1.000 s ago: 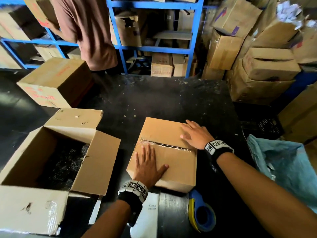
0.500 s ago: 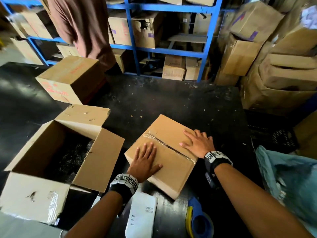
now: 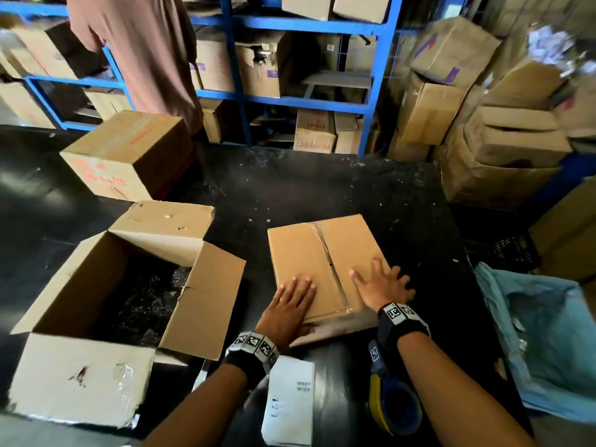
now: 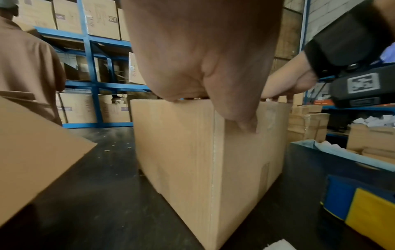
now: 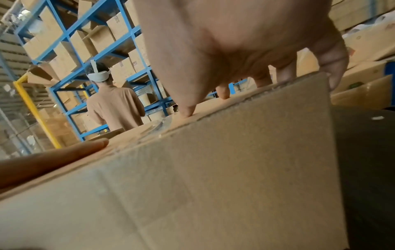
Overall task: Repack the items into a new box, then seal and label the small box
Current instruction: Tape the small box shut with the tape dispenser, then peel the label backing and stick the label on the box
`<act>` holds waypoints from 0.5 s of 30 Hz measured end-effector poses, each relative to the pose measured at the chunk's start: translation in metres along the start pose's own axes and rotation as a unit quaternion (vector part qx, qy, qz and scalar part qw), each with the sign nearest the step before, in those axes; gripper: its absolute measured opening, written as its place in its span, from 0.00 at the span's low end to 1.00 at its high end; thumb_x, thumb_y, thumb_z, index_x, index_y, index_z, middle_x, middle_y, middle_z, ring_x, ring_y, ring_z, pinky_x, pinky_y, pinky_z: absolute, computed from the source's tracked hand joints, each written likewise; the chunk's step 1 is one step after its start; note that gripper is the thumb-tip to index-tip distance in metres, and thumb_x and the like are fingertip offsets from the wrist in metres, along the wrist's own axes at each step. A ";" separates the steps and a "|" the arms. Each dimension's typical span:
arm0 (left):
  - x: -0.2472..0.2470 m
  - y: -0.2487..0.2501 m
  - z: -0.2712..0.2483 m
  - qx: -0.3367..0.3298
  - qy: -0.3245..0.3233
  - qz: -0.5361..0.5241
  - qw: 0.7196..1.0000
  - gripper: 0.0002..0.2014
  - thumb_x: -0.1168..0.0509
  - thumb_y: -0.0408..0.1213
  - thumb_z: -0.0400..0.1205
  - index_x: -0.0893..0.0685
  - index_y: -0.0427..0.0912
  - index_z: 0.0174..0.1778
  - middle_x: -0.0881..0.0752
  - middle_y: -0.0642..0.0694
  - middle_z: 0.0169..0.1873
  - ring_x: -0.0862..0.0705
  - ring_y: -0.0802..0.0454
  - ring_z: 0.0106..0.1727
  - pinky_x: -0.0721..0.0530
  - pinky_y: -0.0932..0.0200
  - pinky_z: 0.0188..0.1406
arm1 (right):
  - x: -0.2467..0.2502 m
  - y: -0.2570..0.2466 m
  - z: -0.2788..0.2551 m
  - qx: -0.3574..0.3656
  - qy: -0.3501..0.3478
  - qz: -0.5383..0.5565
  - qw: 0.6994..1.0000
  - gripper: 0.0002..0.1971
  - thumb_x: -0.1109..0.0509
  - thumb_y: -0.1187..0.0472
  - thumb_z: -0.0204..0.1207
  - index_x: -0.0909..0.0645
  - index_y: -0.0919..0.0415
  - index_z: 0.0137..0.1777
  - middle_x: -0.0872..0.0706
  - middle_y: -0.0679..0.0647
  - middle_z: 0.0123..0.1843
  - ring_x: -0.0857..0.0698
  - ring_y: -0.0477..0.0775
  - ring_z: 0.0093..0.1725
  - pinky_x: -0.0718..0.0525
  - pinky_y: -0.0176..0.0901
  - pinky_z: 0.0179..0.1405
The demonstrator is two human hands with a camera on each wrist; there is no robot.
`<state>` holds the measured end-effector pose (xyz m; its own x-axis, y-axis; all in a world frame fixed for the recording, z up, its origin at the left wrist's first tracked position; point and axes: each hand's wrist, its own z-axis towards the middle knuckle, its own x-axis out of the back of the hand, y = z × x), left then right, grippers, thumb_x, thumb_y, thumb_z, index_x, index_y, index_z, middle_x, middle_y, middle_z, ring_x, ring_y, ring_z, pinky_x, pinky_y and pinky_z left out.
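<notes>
Resting flat, holding nothing, left hand [image 3: 290, 306] and right hand [image 3: 380, 285] press the taped small box [image 3: 309, 253] (sealed, apparently); labelling from the label sheet [image 3: 290, 401] remains.

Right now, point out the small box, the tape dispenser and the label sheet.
small box [image 3: 300, 256], head view, left top flap.
tape dispenser [image 3: 395, 406], head view, blue body.
label sheet [image 3: 288, 401], head view, white face.

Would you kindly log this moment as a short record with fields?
small box: closed, taped along top seam, on black table
left hand: flat on box top
right hand: fingers spread on box top
big box: open, left of small box
tape dispenser: on table, under right forearm
label sheet: white, near edge
</notes>
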<state>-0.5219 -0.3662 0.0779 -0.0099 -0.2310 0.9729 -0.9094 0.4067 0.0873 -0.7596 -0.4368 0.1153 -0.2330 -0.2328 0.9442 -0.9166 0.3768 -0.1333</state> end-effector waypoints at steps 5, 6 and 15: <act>0.010 -0.024 -0.002 -0.014 -0.004 -0.011 1.000 0.50 0.35 0.60 0.80 0.64 0.51 0.86 0.64 0.45 0.86 0.64 0.37 0.86 0.50 0.39 0.84 | -0.013 0.007 -0.030 -0.031 0.020 0.037 0.999 0.39 0.51 0.22 0.77 0.43 0.41 0.84 0.33 0.66 0.80 0.31 0.72 0.75 0.29 0.69 0.71; 0.011 -0.026 -0.002 -0.020 -0.008 -0.016 1.000 0.51 0.34 0.59 0.80 0.65 0.51 0.86 0.64 0.45 0.86 0.65 0.37 0.86 0.50 0.39 0.84 | -0.013 0.008 -0.035 -0.034 0.020 0.042 0.998 0.39 0.51 0.23 0.78 0.43 0.42 0.84 0.33 0.67 0.80 0.31 0.72 0.76 0.29 0.69 0.71; 0.006 -0.039 0.001 -0.067 0.001 -0.073 0.995 0.52 0.31 0.56 0.79 0.65 0.50 0.85 0.66 0.49 0.85 0.70 0.38 0.84 0.51 0.41 0.85 | -0.023 -0.001 -0.064 0.056 0.044 -0.003 0.997 0.37 0.53 0.32 0.85 0.49 0.48 0.90 0.53 0.61 0.91 0.50 0.69 0.89 0.47 0.76 0.83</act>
<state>-0.4868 -0.3843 0.0798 0.1190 -0.2936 0.9485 -0.8378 0.4829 0.2546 -0.7328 -0.3748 0.1129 -0.2020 -0.1536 0.9673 -0.9495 0.2727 -0.1550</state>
